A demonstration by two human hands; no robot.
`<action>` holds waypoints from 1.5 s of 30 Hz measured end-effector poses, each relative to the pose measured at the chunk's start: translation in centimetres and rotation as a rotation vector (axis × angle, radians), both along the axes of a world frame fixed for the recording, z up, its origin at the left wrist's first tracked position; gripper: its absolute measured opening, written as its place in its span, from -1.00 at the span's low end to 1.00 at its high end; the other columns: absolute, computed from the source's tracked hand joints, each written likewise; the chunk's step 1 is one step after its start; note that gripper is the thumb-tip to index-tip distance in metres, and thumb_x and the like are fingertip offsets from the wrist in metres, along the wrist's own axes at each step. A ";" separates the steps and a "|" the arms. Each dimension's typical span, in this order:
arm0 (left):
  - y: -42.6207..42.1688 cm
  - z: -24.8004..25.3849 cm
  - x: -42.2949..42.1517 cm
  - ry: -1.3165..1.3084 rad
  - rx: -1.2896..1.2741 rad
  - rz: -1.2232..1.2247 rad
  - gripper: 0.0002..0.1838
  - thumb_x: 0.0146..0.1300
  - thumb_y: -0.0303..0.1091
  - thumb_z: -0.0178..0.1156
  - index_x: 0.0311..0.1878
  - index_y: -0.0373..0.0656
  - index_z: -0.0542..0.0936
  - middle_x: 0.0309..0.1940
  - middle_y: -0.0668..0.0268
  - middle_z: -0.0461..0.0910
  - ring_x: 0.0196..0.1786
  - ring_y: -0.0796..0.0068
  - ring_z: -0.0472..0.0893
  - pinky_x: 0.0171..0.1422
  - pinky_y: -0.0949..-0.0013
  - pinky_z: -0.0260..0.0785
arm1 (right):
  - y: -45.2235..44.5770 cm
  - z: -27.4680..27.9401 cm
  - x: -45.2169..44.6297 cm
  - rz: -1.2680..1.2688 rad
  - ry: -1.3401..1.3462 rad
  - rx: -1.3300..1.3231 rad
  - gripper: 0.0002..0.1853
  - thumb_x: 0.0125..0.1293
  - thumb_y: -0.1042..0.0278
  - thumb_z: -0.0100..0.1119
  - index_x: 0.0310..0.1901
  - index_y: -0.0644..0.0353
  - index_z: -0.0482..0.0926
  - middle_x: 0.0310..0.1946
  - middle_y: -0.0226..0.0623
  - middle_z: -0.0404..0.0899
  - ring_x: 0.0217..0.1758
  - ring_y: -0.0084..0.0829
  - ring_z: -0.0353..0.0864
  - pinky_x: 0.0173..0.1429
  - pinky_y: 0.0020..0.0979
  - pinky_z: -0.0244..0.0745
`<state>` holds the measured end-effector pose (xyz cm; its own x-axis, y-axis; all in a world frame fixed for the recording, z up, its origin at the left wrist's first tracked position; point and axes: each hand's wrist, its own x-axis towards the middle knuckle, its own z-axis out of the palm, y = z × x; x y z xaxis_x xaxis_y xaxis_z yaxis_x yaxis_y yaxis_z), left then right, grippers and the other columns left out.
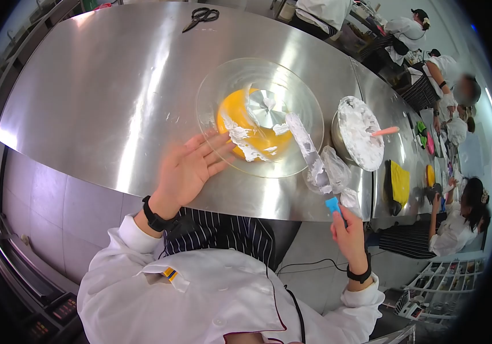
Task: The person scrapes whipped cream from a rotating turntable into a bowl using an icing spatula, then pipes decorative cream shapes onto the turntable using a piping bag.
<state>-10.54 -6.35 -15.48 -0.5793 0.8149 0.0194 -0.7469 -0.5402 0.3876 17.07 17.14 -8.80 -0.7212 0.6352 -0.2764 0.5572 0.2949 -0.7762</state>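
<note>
A clear round glass plate (211, 86) stands above a yellow round base (235, 109), with streaks of white cream on it. My left hand (191, 169) is spread palm up at the plate's lower left edge, its fingertips by the rim. In my right hand (348, 232) is the blue handle of a long spatula (309, 150); its cream-smeared blade reaches up to the plate's right side. A metal bowl (340, 143) of white cream (360, 129) stands to the right, with a pink-handled tool (386, 131) in it. Crumpled clear plastic (336, 166) lies between plate and bowl.
Black scissors (201, 18) lie at the table's far edge. Right of the bowl is a yellow and black cloth (398, 186). Several people in white work along the tables at right, one person (458, 229) near a small yellow item (430, 175). The steel table's (96, 103) front edge curves before me.
</note>
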 end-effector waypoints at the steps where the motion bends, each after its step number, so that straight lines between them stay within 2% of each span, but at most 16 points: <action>1: 0.0 -0.2 0.6 0.027 0.012 -0.016 -0.38 0.23 -0.15 -0.15 0.26 -0.37 0.13 0.32 -0.08 0.07 0.35 0.00 0.15 0.43 0.04 -0.03 | -0.2 0.1 0.0 0.026 -0.010 0.034 -0.73 0.34 0.33 -0.05 -0.03 0.29 0.48 -0.72 -0.58 0.29 -0.70 -0.78 0.20 -0.64 -0.66 0.08; 5: 0.5 -0.4 2.3 0.050 -0.012 -0.093 -0.36 0.22 -0.12 -0.12 0.26 -0.36 0.13 0.32 -0.12 0.07 0.35 -0.01 0.14 0.43 0.06 -0.05 | -0.9 0.2 0.6 0.088 -0.085 0.104 -0.73 0.32 0.34 -0.02 -0.06 0.34 0.48 -0.75 -0.51 0.31 -0.69 -0.75 0.25 -0.61 -0.60 0.16; 7: 1.0 -0.8 2.1 0.029 -0.011 0.089 -0.34 0.22 -0.08 -0.13 0.28 -0.35 0.11 0.30 -0.16 0.07 0.36 -0.03 0.13 0.43 0.08 -0.05 | -1.8 0.7 0.9 0.051 -0.091 0.081 -0.73 0.33 0.34 -0.01 -0.06 0.34 0.48 -0.75 -0.51 0.31 -0.69 -0.74 0.25 -0.60 -0.60 0.16; 11: 1.0 -0.2 1.8 -0.071 0.047 0.112 -0.32 0.23 -0.04 -0.15 0.30 -0.33 0.09 0.30 -0.19 0.06 0.36 -0.04 0.12 0.43 0.10 -0.06 | -2.0 0.6 0.9 0.050 -0.056 0.058 -0.73 0.34 0.33 -0.04 -0.05 0.31 0.47 -0.71 -0.57 0.28 -0.69 -0.78 0.19 -0.63 -0.66 0.10; 17: 1.2 -1.1 3.3 -0.011 0.036 -0.052 -0.32 0.24 -0.03 -0.17 0.31 -0.30 0.07 0.30 -0.19 0.05 0.36 -0.04 0.12 0.45 0.08 -0.09 | -1.9 0.6 -0.2 0.058 -0.061 -0.019 -0.74 0.35 0.32 -0.05 -0.03 0.29 0.45 -0.69 -0.58 0.29 -0.68 -0.78 0.19 -0.62 -0.66 0.10; 19: 1.4 -0.8 2.2 -0.058 0.077 0.170 -0.32 0.24 -0.02 -0.17 0.31 -0.29 0.06 0.31 -0.20 0.04 0.36 -0.04 0.11 0.45 0.07 -0.09 | -2.0 0.0 -0.6 0.071 -0.049 -0.025 -0.74 0.35 0.31 -0.05 -0.03 0.28 0.45 -0.70 -0.57 0.29 -0.68 -0.78 0.19 -0.63 -0.66 0.10; 24: 1.1 -0.6 3.2 -0.080 0.094 0.137 -0.31 0.23 -0.02 -0.16 0.30 -0.32 0.06 0.31 -0.22 0.02 0.38 -0.04 0.08 0.45 0.05 -0.09 | -3.7 -0.1 -1.0 0.199 -0.066 -0.076 -0.75 0.35 0.33 -0.04 -0.02 0.26 0.45 -0.70 -0.55 0.28 -0.67 -0.78 0.18 -0.63 -0.66 0.08; 26: 1.2 -0.6 3.2 -0.128 0.127 0.137 -0.30 0.23 -0.02 -0.15 0.30 -0.33 0.06 0.31 -0.22 0.02 0.38 -0.05 0.07 0.45 0.05 -0.10 | -4.7 0.1 -0.5 0.128 -0.040 -0.484 -0.74 0.36 0.30 -0.06 -0.03 0.27 0.44 -0.73 -0.51 0.25 -0.72 -0.76 0.13 -0.66 -0.65 0.05; 30: 0.8 -0.5 2.1 -0.144 0.162 0.137 -0.29 0.22 -0.02 -0.14 0.30 -0.36 0.05 0.32 -0.21 -0.01 0.37 -0.08 0.06 0.45 0.04 -0.11 | -2.6 0.5 1.5 -0.048 0.175 -0.630 -0.73 0.38 0.26 -0.10 -0.07 0.29 0.43 -0.75 -0.49 0.22 -0.79 -0.74 0.06 -0.72 -0.65 -0.02; 33: 1.1 -0.2 1.7 -0.134 0.157 0.200 -0.27 0.23 -0.01 -0.15 0.31 -0.36 0.04 0.33 -0.18 -0.02 0.38 -0.09 0.03 0.45 0.03 -0.13 | 2.5 2.3 2.6 -0.266 0.320 -0.440 -0.72 0.38 0.23 -0.12 -0.10 0.28 0.44 -0.77 -0.49 0.22 -0.86 -0.73 0.01 -0.79 -0.65 -0.11; 34: 1.2 -0.1 1.8 -0.145 0.149 0.255 -0.27 0.23 -0.01 -0.15 0.32 -0.36 0.03 0.34 -0.16 -0.03 0.39 -0.09 0.01 0.45 0.03 -0.14 | 4.1 2.8 2.8 -0.311 0.333 -0.265 -0.71 0.38 0.21 -0.11 -0.08 0.27 0.44 -0.77 -0.52 0.20 -0.86 -0.74 0.02 -0.79 -0.65 -0.11; 37: 1.2 -0.2 3.0 -0.134 0.161 0.037 -0.26 0.23 -0.01 -0.15 0.33 -0.36 0.02 0.35 -0.13 -0.04 0.41 -0.03 -0.02 0.46 0.02 -0.16 | 10.0 0.4 6.2 -0.319 0.159 0.518 -0.68 0.36 0.35 -0.08 0.09 0.26 0.42 -0.66 -0.40 0.42 -0.70 -0.59 0.34 -0.60 -0.53 0.23; 39: 1.4 -0.1 3.3 -0.130 0.171 0.029 -0.27 0.24 -0.01 -0.17 0.33 -0.34 0.01 0.35 -0.13 -0.04 0.40 -0.03 0.02 0.45 0.03 -0.14 | 12.3 -2.6 7.6 -0.112 0.179 1.092 -0.64 0.33 0.39 -0.04 0.14 0.26 0.38 -0.47 -0.22 0.53 -0.49 -0.37 0.49 -0.37 -0.38 0.37; 40: 1.6 0.2 3.2 -0.124 0.159 0.094 -0.26 0.24 -0.01 -0.17 0.33 -0.35 0.00 0.35 -0.13 -0.04 0.40 -0.02 0.01 0.45 0.05 -0.14 | 11.9 -3.1 7.4 -0.124 0.106 1.140 -0.61 0.32 0.39 -0.03 0.18 0.19 0.35 -0.37 -0.12 0.49 -0.39 -0.19 0.48 -0.26 -0.29 0.38; 43: 1.5 0.3 3.0 -0.138 0.155 0.162 -0.26 0.24 -0.03 -0.16 0.33 -0.39 -0.02 0.35 -0.12 -0.05 0.42 0.02 -0.02 0.47 0.11 -0.16 | 11.5 -5.6 8.4 -0.206 -0.181 1.090 -0.56 0.32 0.36 -0.03 0.25 0.01 0.30 -0.43 -0.20 0.35 -0.43 -0.21 0.45 -0.32 -0.28 0.39; 45: 1.3 0.5 2.6 -0.129 0.194 0.203 -0.27 0.26 -0.11 -0.15 0.33 -0.42 -0.08 0.38 -0.09 -0.12 0.45 0.09 -0.10 0.49 0.13 -0.21 | 11.8 -6.6 9.5 -0.207 -0.171 1.136 -0.55 0.31 0.34 0.00 0.24 0.00 0.31 -0.43 -0.22 0.33 -0.45 -0.24 0.43 -0.35 -0.27 0.38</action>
